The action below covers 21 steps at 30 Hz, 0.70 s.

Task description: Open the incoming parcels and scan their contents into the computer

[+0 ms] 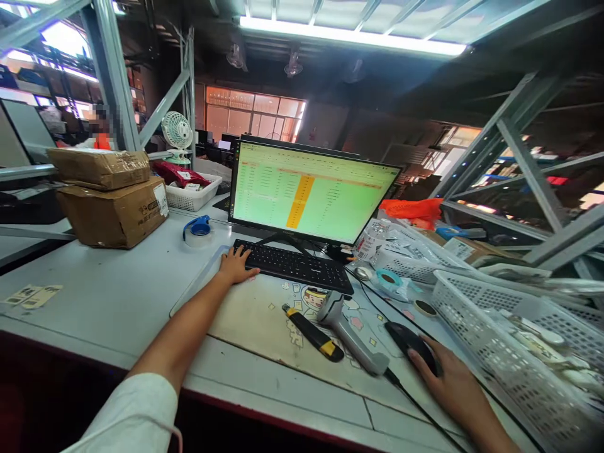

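My left hand [234, 264] rests on the left end of a black keyboard [297, 264], fingers spread over the keys and thumb lying along its near edge. At the right, my right hand [446, 371] is wrapped round a black computer mouse [409, 343] on the patterned desk mat [250, 314]. Between the hands lie a yellow-and-black utility knife [314, 333] and a grey handheld barcode scanner [352, 333] with a black cable. Behind the keyboard a monitor [311, 192] displays a spreadsheet with an orange column.
Two stacked cardboard boxes [108, 207] and a blue tape dispenser [198, 229] stand on the left. A white basket [193, 200] holds red packages. Another white basket [500, 352] borders the right side, near tape rolls [389, 280]. A person [100, 135] is in the background.
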Tool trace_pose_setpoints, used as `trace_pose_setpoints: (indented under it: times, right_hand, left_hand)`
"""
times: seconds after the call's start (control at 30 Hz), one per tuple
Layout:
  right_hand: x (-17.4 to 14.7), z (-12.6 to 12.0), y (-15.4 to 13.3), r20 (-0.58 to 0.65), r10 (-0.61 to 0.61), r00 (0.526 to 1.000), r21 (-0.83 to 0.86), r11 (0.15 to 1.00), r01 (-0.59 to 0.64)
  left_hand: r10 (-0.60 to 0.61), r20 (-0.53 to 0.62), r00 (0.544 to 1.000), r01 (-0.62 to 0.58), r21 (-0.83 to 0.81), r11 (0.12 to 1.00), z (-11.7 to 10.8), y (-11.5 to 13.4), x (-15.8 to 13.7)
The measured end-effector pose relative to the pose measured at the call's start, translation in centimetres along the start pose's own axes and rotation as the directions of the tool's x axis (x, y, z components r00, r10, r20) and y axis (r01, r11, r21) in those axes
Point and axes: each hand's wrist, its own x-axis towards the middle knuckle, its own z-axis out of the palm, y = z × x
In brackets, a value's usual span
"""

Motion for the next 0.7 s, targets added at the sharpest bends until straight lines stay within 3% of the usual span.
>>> trace_pose_setpoints:
  times: [0.17, 0.37, 0.7]
  right_hand:
    - [0.2, 0.7, -0.1, 0.001, -0.057, 0.998, 0.038, 0.998, 0.057]
    - [2.3, 1.7, -0.5, 0.029, -0.121, 0.992, 0.015, 0.993, 0.120]
    - [1.9, 4.1, 0.4, -0.047, -0.068, 0.997, 0.046, 0.996, 0.070]
  left_hand:
    - [-0.019, 0.007, 1.000, 0.018, 0.034, 0.999, -0.2, 0.8, 0.9]
    - [-0.061, -0.074, 0.995, 0.063, 0.030, 0.998, 0.6, 1.9, 1.7]
    - [-0.056, -0.188, 0.981, 0.062, 0.026, 0.998, 2.1, 1.7, 1.6]
